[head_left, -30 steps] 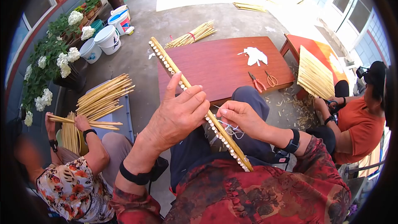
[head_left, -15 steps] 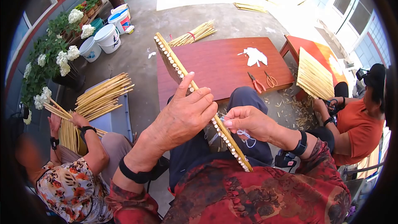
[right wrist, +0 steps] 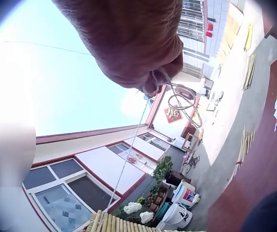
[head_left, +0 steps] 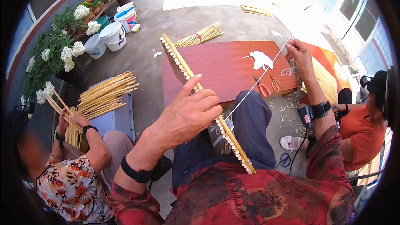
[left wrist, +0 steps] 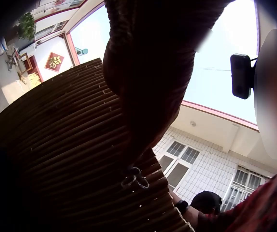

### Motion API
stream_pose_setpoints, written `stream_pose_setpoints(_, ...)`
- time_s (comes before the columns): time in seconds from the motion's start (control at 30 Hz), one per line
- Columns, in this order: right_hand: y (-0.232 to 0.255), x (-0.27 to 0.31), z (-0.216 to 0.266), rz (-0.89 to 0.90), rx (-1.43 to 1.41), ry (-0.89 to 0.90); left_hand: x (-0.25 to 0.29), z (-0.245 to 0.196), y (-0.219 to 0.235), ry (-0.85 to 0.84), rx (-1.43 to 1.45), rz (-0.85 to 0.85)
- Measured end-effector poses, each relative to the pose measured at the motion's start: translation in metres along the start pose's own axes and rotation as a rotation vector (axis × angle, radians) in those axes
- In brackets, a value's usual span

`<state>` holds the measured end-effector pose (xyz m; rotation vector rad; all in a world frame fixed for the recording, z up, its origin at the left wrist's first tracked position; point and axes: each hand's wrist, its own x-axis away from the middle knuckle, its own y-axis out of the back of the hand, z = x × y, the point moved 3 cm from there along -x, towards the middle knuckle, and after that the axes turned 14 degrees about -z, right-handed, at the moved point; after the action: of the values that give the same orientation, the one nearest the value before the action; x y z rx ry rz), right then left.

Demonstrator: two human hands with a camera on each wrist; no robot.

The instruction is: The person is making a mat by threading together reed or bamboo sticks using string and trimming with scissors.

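Observation:
My left hand [head_left: 179, 118] grips the edge of a mat of reed stalks [head_left: 238, 146], its fingers laid over the edge and index finger extended along it. The mat stands tilted over my lap, cut stalk ends in a row along its edge. In the left wrist view the mat's broad face [left wrist: 56, 130] spreads beside the hand. Raised out to the right, my right hand [head_left: 302, 58] pinches a white string [head_left: 250, 93]. This string runs straight from the mat's edge up to my fingertips, with a loose loop [right wrist: 186, 104] hanging below them.
A red-brown table [head_left: 208, 64] ahead bears a white cloth [head_left: 261, 59], red-handled pliers [head_left: 262, 89] and scissors [head_left: 276, 84]. Blue scissors [head_left: 285, 159] lie low at right. People sit on both sides; the left one handles stalks [head_left: 62, 110]. Buckets [head_left: 112, 35] stand at back left.
My right hand has moved from beside the mat up and away to the right, drawing the string out straight. My left hand keeps its hold on the mat. The head view shifted slightly.

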<state>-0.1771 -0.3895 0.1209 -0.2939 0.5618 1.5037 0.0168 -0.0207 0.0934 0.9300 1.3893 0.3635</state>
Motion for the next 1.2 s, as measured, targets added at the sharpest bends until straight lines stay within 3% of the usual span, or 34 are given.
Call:
stream_pose_setpoints(0.03,0.002,-0.011,-0.013,-0.034,0.001,0.039,0.0,0.001,0.0,-0.016,-0.003,-0.007)
stream_pose_setpoints(0.1,0.03,-0.05,-0.025,-0.318,0.133,0.09,-0.001,0.002,-0.003,-0.015,0.009,-0.01)
stream_pose_setpoints(0.17,0.03,-0.052,-0.037,-0.26,0.221,0.027,-0.001,0.003,-0.004,-0.012,0.012,-0.011)
stream_pose_setpoints(0.27,-0.023,0.032,0.006,0.048,0.216,0.286,0.003,0.001,-0.006,-0.028,-0.04,-0.08)
stream_pose_setpoints(0.37,-0.043,0.1,0.049,0.272,0.248,0.333,0.009,-0.002,-0.007,0.012,-0.091,-0.118)
stream_pose_setpoints(0.43,-0.05,0.14,0.065,0.447,0.219,0.608,0.013,-0.003,-0.006,0.0,-0.114,-0.154)
stream_pose_setpoints(0.57,-0.06,0.209,0.067,0.726,-0.09,0.39,0.011,-0.005,-0.01,-0.009,-0.125,-0.173)
stream_pose_setpoints(0.63,-0.062,0.234,0.068,0.883,-0.209,0.088,0.008,-0.005,-0.011,0.013,-0.105,-0.134)
stream_pose_setpoints(0.7,-0.062,0.248,0.067,0.88,-0.178,0.102,0.008,-0.005,-0.012,0.007,-0.118,-0.123)
stream_pose_setpoints(0.77,-0.064,0.254,0.061,0.939,-0.28,-0.214,0.008,-0.005,-0.011,-0.004,-0.133,-0.115)
stream_pose_setpoints(0.83,-0.064,0.255,0.06,0.941,-0.267,-0.255,0.01,-0.006,-0.01,0.015,-0.141,-0.109)
stream_pose_setpoints(0.9,-0.065,0.258,0.059,1.102,-0.286,-0.47,0.009,-0.007,-0.01,0.02,-0.132,-0.109)
stream_pose_setpoints(0.93,-0.065,0.259,0.057,1.094,-0.308,-0.544,0.009,-0.007,-0.009,0.032,-0.131,-0.114)
stream_pose_setpoints(1.1,-0.057,0.255,0.055,1.167,-0.278,-0.626,0.008,-0.007,-0.008,0.029,-0.132,-0.111)
stream_pose_setpoints(1.2,-0.05,0.26,0.058,1.112,-0.324,-0.866,0.005,-0.008,-0.008,0.023,-0.126,-0.095)
